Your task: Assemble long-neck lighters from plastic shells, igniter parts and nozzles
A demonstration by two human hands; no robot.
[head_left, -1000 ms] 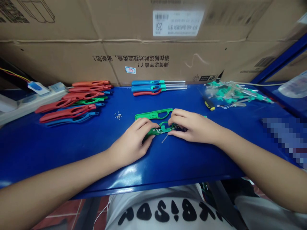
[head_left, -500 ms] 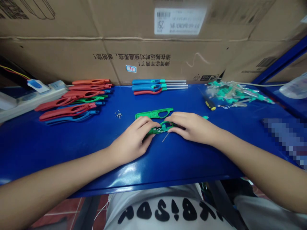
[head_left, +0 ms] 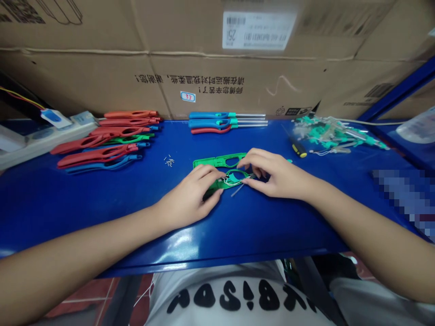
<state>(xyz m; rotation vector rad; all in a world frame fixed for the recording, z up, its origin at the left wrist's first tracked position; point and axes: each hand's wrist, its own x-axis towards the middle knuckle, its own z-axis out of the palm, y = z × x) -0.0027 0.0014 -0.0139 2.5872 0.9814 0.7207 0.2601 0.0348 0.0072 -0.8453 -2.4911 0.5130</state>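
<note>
A green lighter shell half point(head_left: 215, 185) is held at its handle end by my left hand point(head_left: 190, 194), thumb and fingers closed on it. White wires point(head_left: 231, 182) and a teal trigger point(head_left: 234, 177) lie inside the shell. My right hand point(head_left: 275, 174) curls round its front end, thumb below and index finger above, partly hiding it. A thin clear stick-like piece point(head_left: 237, 190) slants out below the shell. Just behind lies a second green shell half point(head_left: 209, 161), its right end near my right fingertips.
Red, orange, blue and green lighter shells point(head_left: 98, 156) lie at left beside a power strip point(head_left: 64, 136). Small screws point(head_left: 169, 161) sit nearby. Lighters with metal tubes point(head_left: 210, 123) stand at the back. At right are a screwdriver point(head_left: 299, 148) and teal parts point(head_left: 329, 136). Cardboard boxes point(head_left: 190, 68) form the back.
My right hand has shifted slightly up and right, its fingers spreading further apart, so more of the shell's front end shows. My left hand keeps its grip.
</note>
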